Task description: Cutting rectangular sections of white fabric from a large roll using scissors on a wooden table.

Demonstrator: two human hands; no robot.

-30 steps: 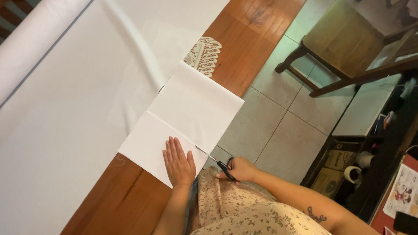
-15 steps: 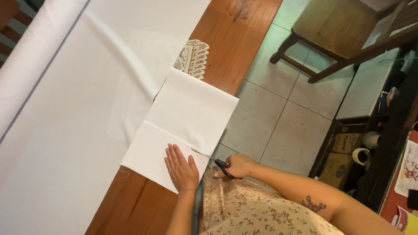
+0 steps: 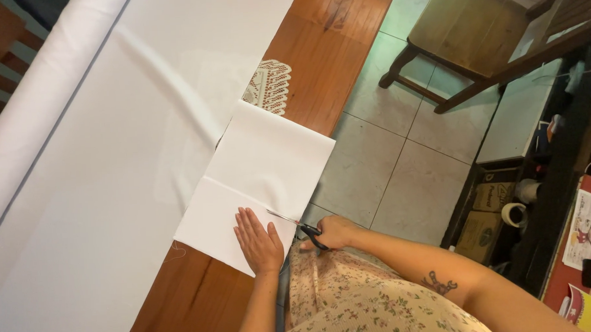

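A white fabric piece (image 3: 263, 180) lies folded over the near edge of the wooden surface (image 3: 318, 60), part of it overhanging toward the tiled floor (image 3: 400, 156). A straight line crosses it from the overhanging edge, by the scissors, inward toward the large white cloth (image 3: 112, 159), and this is the axis that matters: the scissors (image 3: 297, 223) sit at the near end of that line, blades pointing along it and into the fabric.

The right hand (image 3: 330, 231) is at the fabric's edge, its fingers closed through the black handles (how far the blades are parted is too small to tell). The left hand (image 3: 259, 240) lies flat just beside the blades, on the nearer portion of the piece, fingers spread and pressing it to the surface, gripping nothing. So the line runs away from the right hand, with the left hand to one side of it, close enough that fingertips and blade nearly meet.

Farther out, a lace doily (image 3: 268, 87) peeks from under the fabric's far corner, a rolled bolt of white cloth (image 3: 38, 103) lies along the surface's far side, and a wooden chair (image 3: 474, 35) stands on the tiles.
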